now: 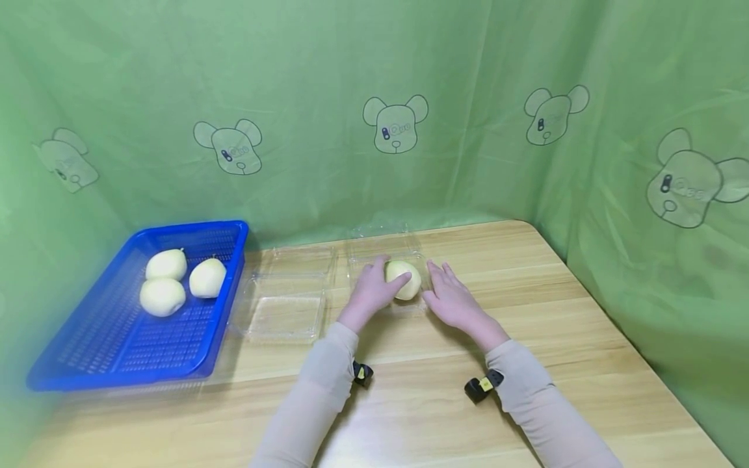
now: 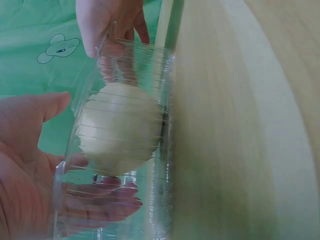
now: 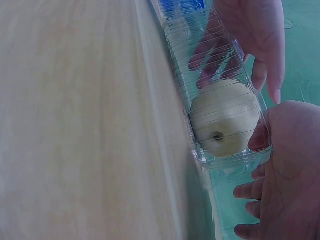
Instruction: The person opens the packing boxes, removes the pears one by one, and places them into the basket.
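Observation:
A pale yellow pear (image 1: pixel 411 290) sits in a clear plastic clamshell box (image 2: pixel 165 95), whose lid (image 1: pixel 383 244) lies folded back on the far side. My left hand (image 1: pixel 374 290) is at the box's left, its thumb over the pear in the head view and its spread fingers seen through the plastic. At the right end, my right hand (image 1: pixel 455 301) has its fingers extended beside the box. In the right wrist view its thumb is close to the pear (image 3: pixel 225 117); whether it touches is unclear.
A blue plastic basket (image 1: pixel 125 379) with three pears (image 1: pixel 162 297) stands at the left. Between it and my left hand lies another open clear box (image 1: pixel 287 312). Green curtains (image 1: pixel 304 182) hang behind the wooden table (image 1: pixel 409 403) and on both sides.

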Action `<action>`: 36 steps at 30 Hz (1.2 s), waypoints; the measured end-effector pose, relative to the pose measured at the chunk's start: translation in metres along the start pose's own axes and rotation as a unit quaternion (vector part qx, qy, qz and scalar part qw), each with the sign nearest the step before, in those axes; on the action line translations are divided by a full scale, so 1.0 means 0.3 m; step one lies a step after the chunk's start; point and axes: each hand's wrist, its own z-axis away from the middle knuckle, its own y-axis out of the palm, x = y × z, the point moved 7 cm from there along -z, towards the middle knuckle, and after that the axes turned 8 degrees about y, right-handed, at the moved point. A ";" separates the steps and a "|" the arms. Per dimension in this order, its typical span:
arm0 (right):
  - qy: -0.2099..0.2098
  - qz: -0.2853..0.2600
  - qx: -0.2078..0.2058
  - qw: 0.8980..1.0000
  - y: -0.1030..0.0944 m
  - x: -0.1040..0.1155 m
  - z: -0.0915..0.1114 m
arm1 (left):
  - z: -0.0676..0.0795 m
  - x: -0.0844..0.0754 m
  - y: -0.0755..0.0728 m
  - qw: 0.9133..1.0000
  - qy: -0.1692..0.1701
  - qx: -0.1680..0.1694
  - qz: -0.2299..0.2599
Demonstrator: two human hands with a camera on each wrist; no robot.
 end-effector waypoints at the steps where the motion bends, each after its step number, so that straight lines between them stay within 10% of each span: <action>1: 0.000 0.001 -0.001 1.000 0.000 0.000 0.000 | 0.000 0.001 0.004 1.000 -0.001 0.001 -0.001; 36: -0.002 -0.001 -0.005 1.000 -0.008 0.010 0.008 | 0.002 -0.021 0.037 0.999 0.017 0.021 -0.045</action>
